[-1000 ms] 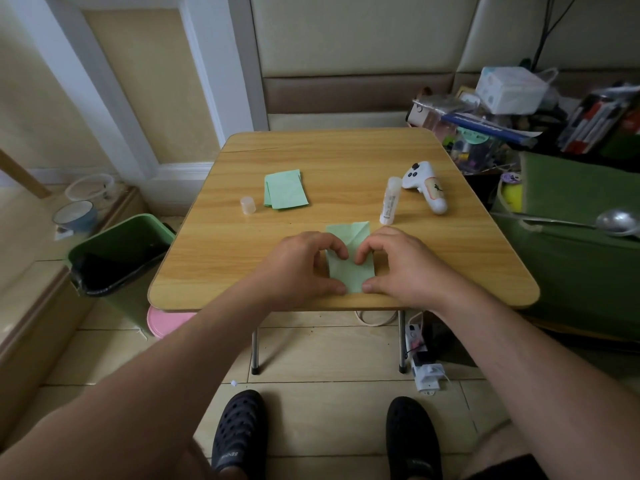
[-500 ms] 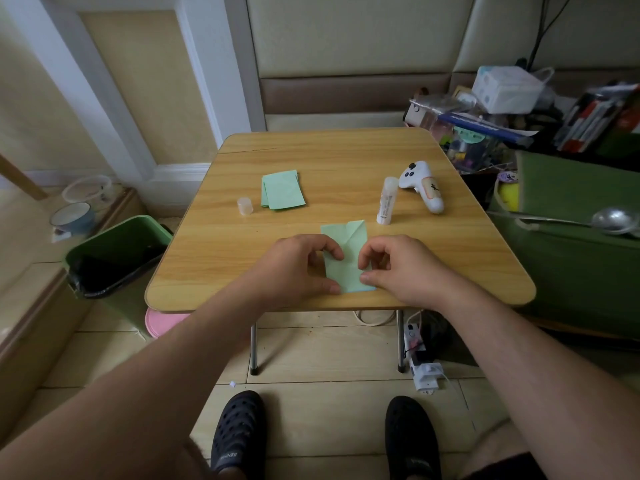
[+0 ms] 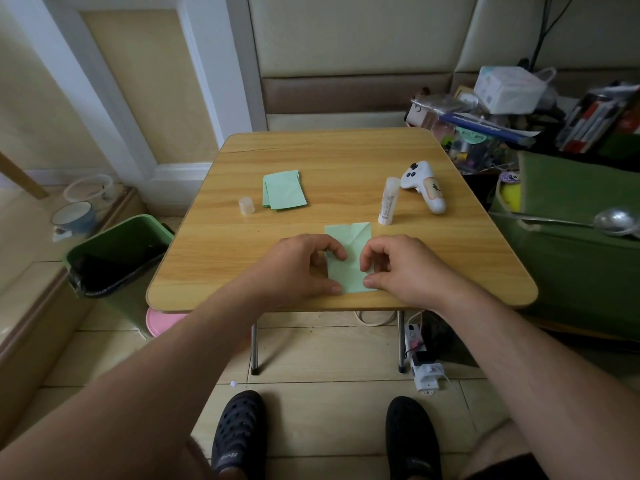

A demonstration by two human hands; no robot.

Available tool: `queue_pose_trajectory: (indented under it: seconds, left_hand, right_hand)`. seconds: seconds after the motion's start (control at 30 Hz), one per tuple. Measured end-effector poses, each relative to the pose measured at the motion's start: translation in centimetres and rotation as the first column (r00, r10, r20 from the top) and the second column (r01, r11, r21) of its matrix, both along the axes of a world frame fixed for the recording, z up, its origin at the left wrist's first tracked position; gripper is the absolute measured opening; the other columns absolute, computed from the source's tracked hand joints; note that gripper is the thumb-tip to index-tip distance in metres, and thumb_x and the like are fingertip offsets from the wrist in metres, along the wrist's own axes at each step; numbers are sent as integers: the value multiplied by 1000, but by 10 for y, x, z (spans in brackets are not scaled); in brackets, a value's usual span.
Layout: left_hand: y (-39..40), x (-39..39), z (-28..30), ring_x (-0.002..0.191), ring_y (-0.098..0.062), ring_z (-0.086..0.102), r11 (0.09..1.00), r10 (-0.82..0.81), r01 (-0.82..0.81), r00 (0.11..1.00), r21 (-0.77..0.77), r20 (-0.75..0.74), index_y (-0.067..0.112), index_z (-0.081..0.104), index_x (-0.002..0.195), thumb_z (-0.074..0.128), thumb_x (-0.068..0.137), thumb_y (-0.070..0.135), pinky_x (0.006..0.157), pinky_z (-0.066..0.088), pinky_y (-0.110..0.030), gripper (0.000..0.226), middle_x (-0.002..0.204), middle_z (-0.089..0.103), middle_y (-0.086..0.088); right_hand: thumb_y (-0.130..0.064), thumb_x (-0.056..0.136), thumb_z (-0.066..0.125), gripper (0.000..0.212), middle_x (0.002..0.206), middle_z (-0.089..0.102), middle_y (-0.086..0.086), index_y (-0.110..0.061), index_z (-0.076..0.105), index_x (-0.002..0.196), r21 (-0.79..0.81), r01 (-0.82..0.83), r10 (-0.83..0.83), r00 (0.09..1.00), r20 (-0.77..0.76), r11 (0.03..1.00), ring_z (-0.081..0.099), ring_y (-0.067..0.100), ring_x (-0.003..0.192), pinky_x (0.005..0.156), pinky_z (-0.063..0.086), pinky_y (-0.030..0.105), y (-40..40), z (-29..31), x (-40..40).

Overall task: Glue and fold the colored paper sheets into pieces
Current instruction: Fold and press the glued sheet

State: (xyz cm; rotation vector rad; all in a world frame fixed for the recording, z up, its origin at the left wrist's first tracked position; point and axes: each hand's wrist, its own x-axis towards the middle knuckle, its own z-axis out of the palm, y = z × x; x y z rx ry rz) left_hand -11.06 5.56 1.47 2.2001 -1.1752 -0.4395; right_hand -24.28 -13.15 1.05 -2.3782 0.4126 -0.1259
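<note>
A light green folded paper sheet (image 3: 349, 258) lies near the front edge of the wooden table (image 3: 346, 157). My left hand (image 3: 301, 268) holds its left edge, with curled fingers on top and the thumb at the lower corner. My right hand (image 3: 401, 268) pinches its right edge the same way. Between my hands the paper's top, with diagonal creases, shows. A small stack of green folded sheets (image 3: 283, 194) rests at the table's middle left. An uncapped glue stick (image 3: 388, 200) stands at the right, and its clear cap (image 3: 246, 205) sits near the stack.
A white handheld controller (image 3: 424, 190) lies behind the glue stick. A green bin (image 3: 117, 251) stands left of the table. A cluttered green box with a metal ladle (image 3: 613, 221) is at the right. My feet in black shoes and a power strip (image 3: 424, 372) are below on the floor.
Both hands have spread slightly apart on the paper, and more of its lower half shows between them. The sheet now lies flatter and squarer to the table edge.
</note>
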Motion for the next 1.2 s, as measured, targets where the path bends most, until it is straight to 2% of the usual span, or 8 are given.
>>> queue_pose_trajectory:
  seconds: [0.13, 0.23, 0.33, 0.6, 0.77, 0.87, 1.03, 1.2]
  left_hand:
    - [-3, -1, -2, 81, -8, 60, 998, 41, -44, 997, -36, -60, 45, 67, 108, 90, 75, 34, 78, 53, -26, 41, 91, 62, 5]
    - [-9, -9, -4, 68, -5, 52, 993, 90, -93, 995, -73, -44, 39, 66, 104, 89, 76, 38, 66, 47, -24, 36, 78, 56, 12]
    - [-10, -14, -6, 72, -1, 48, 997, 49, -44, 996, -71, 73, 38, 66, 103, 91, 73, 39, 67, 39, -24, 40, 79, 49, 19]
    - [-2, 1, -1, 102, -8, 51, 1000, -13, 12, 988, 8, 152, 40, 65, 111, 92, 71, 41, 78, 40, -20, 48, 101, 55, 25]
    - [-2, -2, -2, 97, -4, 57, 1000, 1, 1, 996, -23, 88, 40, 62, 109, 89, 73, 39, 80, 48, -25, 45, 99, 58, 20]
    - [-9, -9, -12, 90, -10, 57, 995, 33, -19, 989, -103, 142, 38, 57, 107, 87, 72, 49, 77, 48, -29, 48, 92, 60, 13]
    - [-8, -4, -13, 94, -12, 56, 993, 50, -33, 988, -115, 144, 40, 53, 107, 91, 68, 45, 80, 50, -34, 55, 97, 60, 14]
    - [-3, -2, -4, 93, -2, 54, 997, 2, 8, 992, -76, 130, 35, 61, 102, 91, 74, 31, 79, 46, -29, 41, 92, 57, 22]
  right_hand:
    - [-20, 82, 86, 20, 80, 66, -4, -32, 70, 83, 4, 14, -14, 1000, -4, 1000, 55, 6, 67, 67, 50, 28, 3, 2, -1]
    - [-29, 80, 89, 21, 87, 66, -6, -33, 69, 82, -30, 13, -13, 1000, -5, 999, 58, 9, 75, 67, 51, 29, 8, 3, -1]
    - [-28, 77, 91, 25, 92, 62, -12, -32, 67, 81, -73, -9, 9, 1000, -6, 997, 57, 6, 82, 68, 48, 26, 9, 4, -1]
    - [-13, 76, 90, 29, 91, 62, -11, -32, 69, 84, -60, -66, 62, 996, -60, 996, 56, 3, 80, 68, 42, 18, -1, 10, -3]
    - [-22, 78, 89, 22, 79, 60, -9, -32, 71, 86, 5, 3, -3, 1000, -13, 1000, 53, 6, 69, 61, 46, 22, 3, 9, -1]
    - [-27, 80, 88, 19, 73, 60, -10, -30, 69, 83, -23, 48, -47, 997, 62, 999, 50, 4, 63, 58, 42, 25, 10, 3, 4]
    - [-24, 77, 91, 23, 91, 61, -15, -28, 69, 83, -59, -7, 8, 999, 32, 998, 52, 0, 78, 67, 40, 21, 9, 1, 6]
    - [-19, 78, 90, 24, 93, 62, -14, -30, 70, 85, -56, 18, -16, 999, 34, 998, 55, 1, 82, 68, 40, 16, 2, 3, 1]
